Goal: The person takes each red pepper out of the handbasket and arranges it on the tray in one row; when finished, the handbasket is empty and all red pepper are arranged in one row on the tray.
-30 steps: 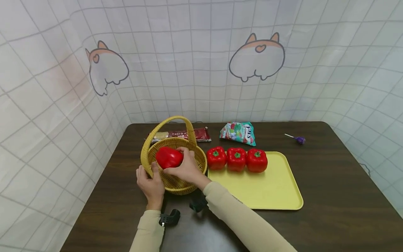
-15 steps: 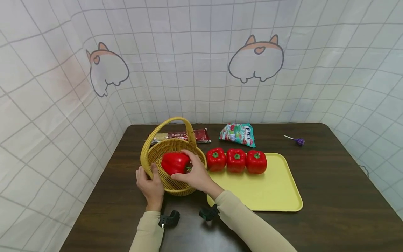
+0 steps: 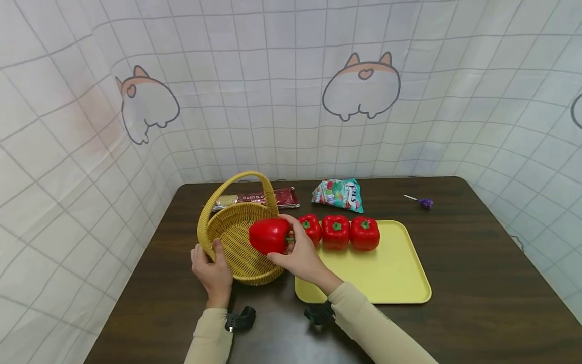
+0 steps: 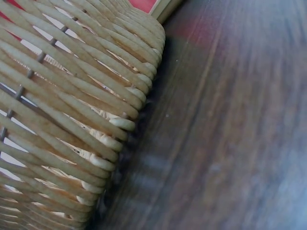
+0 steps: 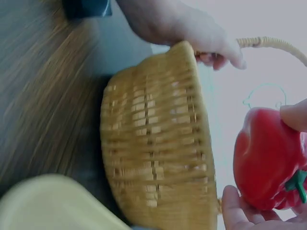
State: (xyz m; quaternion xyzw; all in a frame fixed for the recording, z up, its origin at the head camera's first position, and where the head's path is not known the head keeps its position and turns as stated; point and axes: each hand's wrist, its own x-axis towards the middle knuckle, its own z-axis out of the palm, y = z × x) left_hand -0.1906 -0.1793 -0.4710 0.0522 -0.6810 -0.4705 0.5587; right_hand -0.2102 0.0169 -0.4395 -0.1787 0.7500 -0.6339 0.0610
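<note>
A red bell pepper [image 3: 268,236] with a green stem is gripped between the thumb and fingers of my right hand [image 3: 302,253], over the right rim of a yellow wicker basket [image 3: 236,242]. In the right wrist view the pepper [image 5: 266,158] lies on its side beyond the basket's rim, its stem facing the palm. My left hand [image 3: 214,273] holds the basket's left side, thumb inside the rim by the foot of the handle. Only the basket's woven wall [image 4: 72,110] and the table show in the left wrist view.
A yellow tray [image 3: 377,275] right of the basket bears three red bell peppers [image 3: 335,232] along its far left edge. Behind lie a long dark red snack packet [image 3: 286,197], a teal candy bag [image 3: 338,194] and a purple lollipop [image 3: 426,203]. A gridded curtain [image 3: 291,126] surrounds the dark table.
My right hand has carried the bell pepper rightward from inside the basket to its right rim, and the stem has come into sight. My left hand keeps its hold on the basket.
</note>
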